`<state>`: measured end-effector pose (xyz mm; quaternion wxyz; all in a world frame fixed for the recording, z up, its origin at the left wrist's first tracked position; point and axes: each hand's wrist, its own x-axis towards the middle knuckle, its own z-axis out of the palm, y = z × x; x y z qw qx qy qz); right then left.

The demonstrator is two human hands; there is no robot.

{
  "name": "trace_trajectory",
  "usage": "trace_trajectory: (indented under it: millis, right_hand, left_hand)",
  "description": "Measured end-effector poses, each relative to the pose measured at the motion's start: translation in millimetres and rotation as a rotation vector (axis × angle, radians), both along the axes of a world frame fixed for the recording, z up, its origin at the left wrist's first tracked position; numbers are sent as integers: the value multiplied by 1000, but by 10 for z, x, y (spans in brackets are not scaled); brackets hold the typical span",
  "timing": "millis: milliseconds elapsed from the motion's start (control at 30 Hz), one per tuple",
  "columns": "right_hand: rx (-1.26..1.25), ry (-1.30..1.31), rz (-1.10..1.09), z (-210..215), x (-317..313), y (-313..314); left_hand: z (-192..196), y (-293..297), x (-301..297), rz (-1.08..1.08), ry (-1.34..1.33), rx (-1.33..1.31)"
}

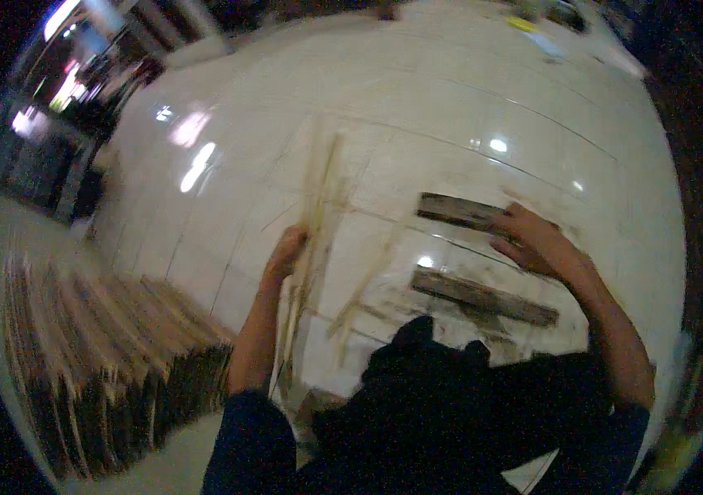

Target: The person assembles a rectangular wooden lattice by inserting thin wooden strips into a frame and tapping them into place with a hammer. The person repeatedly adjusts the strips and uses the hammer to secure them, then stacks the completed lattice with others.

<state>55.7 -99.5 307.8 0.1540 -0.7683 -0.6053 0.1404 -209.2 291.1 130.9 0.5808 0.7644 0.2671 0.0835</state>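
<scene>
My left hand (287,250) is closed around a few long, thin, pale strips (323,188), which look like split bamboo or wood and are blurred by motion. They stand out above and below the fist. My right hand (538,242) grips the right end of a dark, worn wooden block (457,209), with thumb and fingers on either side of it. Nearer to me, a second wooden block (487,297) lies on the floor, across another piece of wood. Between my hands, several loose pale strips (364,289) are scattered.
A large pile of long brown strips (112,322) lies at the lower left. The floor (417,107) is of glossy pale tiles with light reflections. At the far right back are a yellow item (521,23) and a pale flat piece (546,46). Dark blurred objects line the left.
</scene>
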Motion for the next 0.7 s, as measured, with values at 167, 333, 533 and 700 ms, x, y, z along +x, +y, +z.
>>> trace_trajectory:
  millis: [167, 333, 533, 700]
  right_hand:
    - [-211, 248, -144, -571, 114, 283]
    - [421, 449, -234, -1655, -692, 849]
    - [547, 349, -578, -1667, -1045, 848]
    - [671, 267, -537, -1771, -941, 754]
  left_hand:
    - [386, -52, 433, 16, -201, -248]
    - [698, 159, 1689, -29, -495, -298]
    - [1105, -840, 2141, -44, -612, -146]
    - [1393, -1406, 2027, -95, -621, -88]
